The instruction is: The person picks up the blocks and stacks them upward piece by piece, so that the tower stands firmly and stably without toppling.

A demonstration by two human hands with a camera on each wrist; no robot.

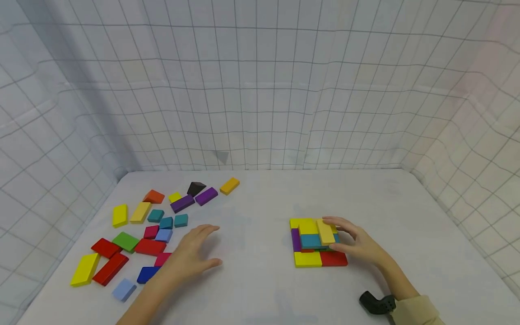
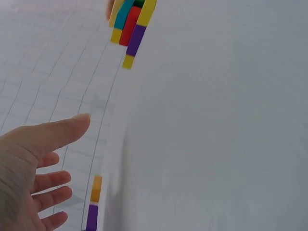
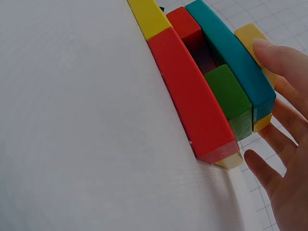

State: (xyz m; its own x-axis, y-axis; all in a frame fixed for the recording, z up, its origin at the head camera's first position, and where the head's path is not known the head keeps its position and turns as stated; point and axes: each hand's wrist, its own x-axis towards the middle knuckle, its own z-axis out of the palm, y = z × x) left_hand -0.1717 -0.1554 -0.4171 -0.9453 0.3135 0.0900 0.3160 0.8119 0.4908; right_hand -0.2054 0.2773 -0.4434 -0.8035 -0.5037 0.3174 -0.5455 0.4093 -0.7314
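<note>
A layered stack of coloured wooden blocks stands right of the table's middle. On its top lies a pale yellow block (image 1: pixel 325 232), which my right hand (image 1: pixel 359 243) pinches between thumb and fingers. Under it run a teal block (image 3: pixel 236 57) and a yellow block (image 1: pixel 307 226). Lower down, the right wrist view shows a green block (image 3: pixel 227 91) and a long red block (image 3: pixel 192 96), with a gap between the green block and a smaller red one (image 3: pixel 184 25). My left hand (image 1: pixel 188 258) hovers with fingers spread and nothing held, beside the loose blocks.
Many loose blocks lie on the left of the white table (image 1: pixel 252 280), among them a green block (image 1: pixel 126 241), a dark blue one (image 1: pixel 147 274) and an orange-yellow one (image 1: pixel 229 186). A black curved object (image 1: pixel 375 303) sits by my right wrist. Gridded white curtains (image 1: pixel 260 99) surround the table.
</note>
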